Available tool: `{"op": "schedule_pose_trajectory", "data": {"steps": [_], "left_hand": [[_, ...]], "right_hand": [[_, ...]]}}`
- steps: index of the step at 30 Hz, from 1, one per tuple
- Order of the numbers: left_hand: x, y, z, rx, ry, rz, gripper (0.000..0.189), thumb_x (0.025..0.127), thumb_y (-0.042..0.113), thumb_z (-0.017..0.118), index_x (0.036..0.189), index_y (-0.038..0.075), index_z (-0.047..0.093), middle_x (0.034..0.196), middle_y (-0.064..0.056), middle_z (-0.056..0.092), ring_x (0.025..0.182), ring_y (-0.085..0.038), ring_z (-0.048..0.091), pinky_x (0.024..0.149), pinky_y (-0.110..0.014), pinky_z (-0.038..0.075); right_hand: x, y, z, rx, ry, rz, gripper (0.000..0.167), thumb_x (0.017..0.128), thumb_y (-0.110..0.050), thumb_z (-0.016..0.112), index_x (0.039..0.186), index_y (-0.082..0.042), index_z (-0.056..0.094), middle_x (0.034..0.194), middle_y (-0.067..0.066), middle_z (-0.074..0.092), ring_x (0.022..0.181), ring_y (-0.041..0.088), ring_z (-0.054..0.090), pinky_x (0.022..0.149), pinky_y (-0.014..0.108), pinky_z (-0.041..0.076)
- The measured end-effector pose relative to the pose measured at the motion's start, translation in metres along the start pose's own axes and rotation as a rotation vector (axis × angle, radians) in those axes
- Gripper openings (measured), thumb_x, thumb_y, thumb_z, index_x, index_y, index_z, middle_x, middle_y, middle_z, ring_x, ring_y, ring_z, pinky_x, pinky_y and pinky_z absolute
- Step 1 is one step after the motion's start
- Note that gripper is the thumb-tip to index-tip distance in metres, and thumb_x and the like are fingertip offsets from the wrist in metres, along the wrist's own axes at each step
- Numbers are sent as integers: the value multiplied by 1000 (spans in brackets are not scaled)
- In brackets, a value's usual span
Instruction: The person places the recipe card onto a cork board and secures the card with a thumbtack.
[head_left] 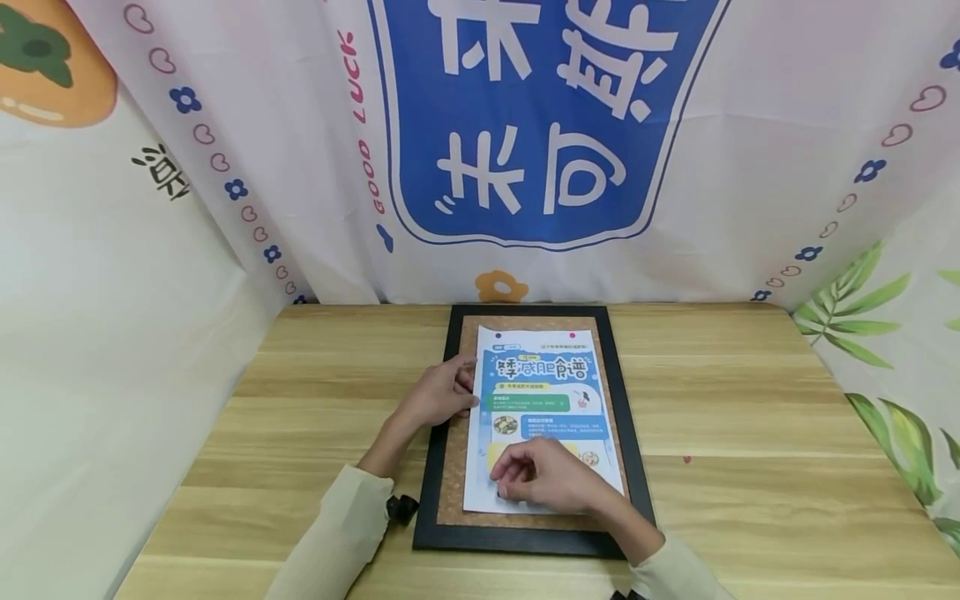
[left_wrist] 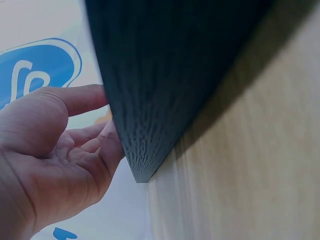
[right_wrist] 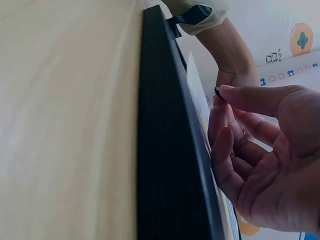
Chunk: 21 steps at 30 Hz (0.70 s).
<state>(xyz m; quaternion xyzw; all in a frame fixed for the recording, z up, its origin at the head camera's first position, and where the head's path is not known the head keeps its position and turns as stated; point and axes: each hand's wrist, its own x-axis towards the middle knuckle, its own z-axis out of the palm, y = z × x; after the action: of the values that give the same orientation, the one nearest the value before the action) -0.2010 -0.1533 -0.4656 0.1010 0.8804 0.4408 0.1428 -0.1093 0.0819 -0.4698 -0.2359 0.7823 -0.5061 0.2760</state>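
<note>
A printed poster sheet (head_left: 551,400) lies on a cork board (head_left: 452,467) with a black frame (head_left: 632,417). A dark tack (head_left: 498,336) and a pink tack (head_left: 572,335) sit at its top corners. My left hand (head_left: 444,393) rests at the sheet's left edge, fingers extended over the frame's side. Above the sheet's lower left part, my right hand (head_left: 547,477) pinches a small dark thumbtack (right_wrist: 218,92) between thumb and finger, its thin metal point showing in the right wrist view. The right hand's other fingers are curled loosely.
The board lies on a wood-grain table (head_left: 750,400). A small red spot or tack (head_left: 687,459) is on the table to the right. A printed cloth curtain (head_left: 420,275) hangs behind the table's far edge, with more cloth at both sides.
</note>
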Motion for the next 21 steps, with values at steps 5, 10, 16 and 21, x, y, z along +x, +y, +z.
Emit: {"op": "schedule_pose_trajectory", "data": {"steps": [5, 10, 16, 21], "left_hand": [[1, -1, 1, -3, 1, 3, 69, 94, -5, 76, 157, 1, 49, 106, -13, 70, 73, -15, 70, 63, -26, 62], [1, -1, 0, -7, -2, 8, 69, 94, -5, 76, 158, 0, 48, 105, -14, 71, 72, -15, 69, 63, -26, 62], [0, 1, 0, -9, 2, 8, 69, 94, -5, 76, 158, 0, 48, 104, -12, 70, 72, -15, 69, 62, -27, 62], [0, 1, 1, -10, 6, 8, 70, 94, -5, 76, 157, 1, 48, 103, -12, 70, 72, -15, 69, 63, -27, 62]], "right_hand": [[-1, 1, 7, -7, 11, -14, 6, 98, -6, 76, 103, -8, 78, 90, -1, 75, 82, 11, 68, 72, 18, 54], [0, 0, 14, -48, 27, -51, 8, 96, -3, 76, 100, -10, 78, 86, -2, 76, 77, 6, 69, 69, 18, 55], [2, 1, 17, -88, 44, -58, 9, 96, -4, 76, 99, -12, 78, 84, -5, 76, 74, 4, 67, 65, 18, 54], [2, 1, 18, -94, 32, -60, 10, 95, -3, 77, 99, -12, 78, 84, -5, 76, 73, 3, 67, 66, 18, 54]]}}
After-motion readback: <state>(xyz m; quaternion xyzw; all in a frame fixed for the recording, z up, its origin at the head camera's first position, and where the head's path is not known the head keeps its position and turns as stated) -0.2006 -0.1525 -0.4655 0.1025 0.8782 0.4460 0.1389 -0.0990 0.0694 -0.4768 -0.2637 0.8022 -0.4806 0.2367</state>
